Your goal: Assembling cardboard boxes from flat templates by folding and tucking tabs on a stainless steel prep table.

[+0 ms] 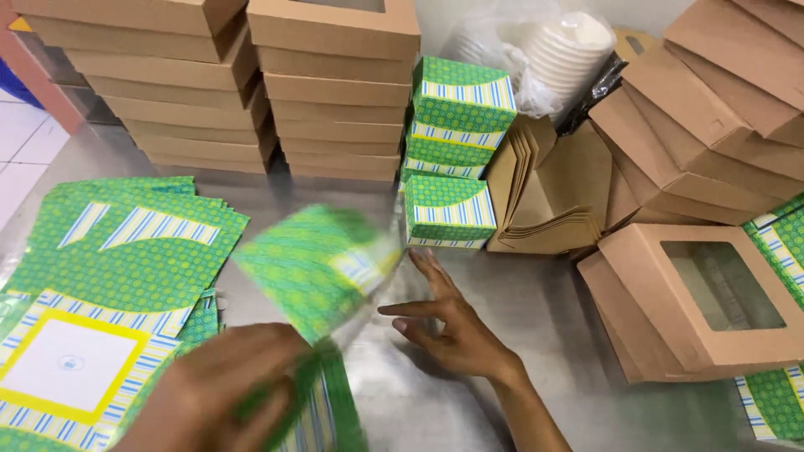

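Note:
My left hand (pixel 209 393) is at the bottom left, shut on a flat green patterned box blank (pixel 314 268), which is blurred and tilted up over the steel table (pixel 536 310). My right hand (pixel 452 331) lies open just right of the blank, fingers spread, low over the table. Its fingertips point toward a folded green box (pixel 448 209) just beyond. More folded green boxes (pixel 461 113) are stacked above that one. A pile of flat green blanks (pixel 109 268) lies to the left.
Two tall stacks of brown cardboard boxes (pixel 335 92) stand at the back. Folded brown blanks (pixel 553 192) lean at centre right. A brown box with a window lid (pixel 695 293) and leaning brown boxes fill the right. A plastic bag of white cups (pixel 561 50) sits behind.

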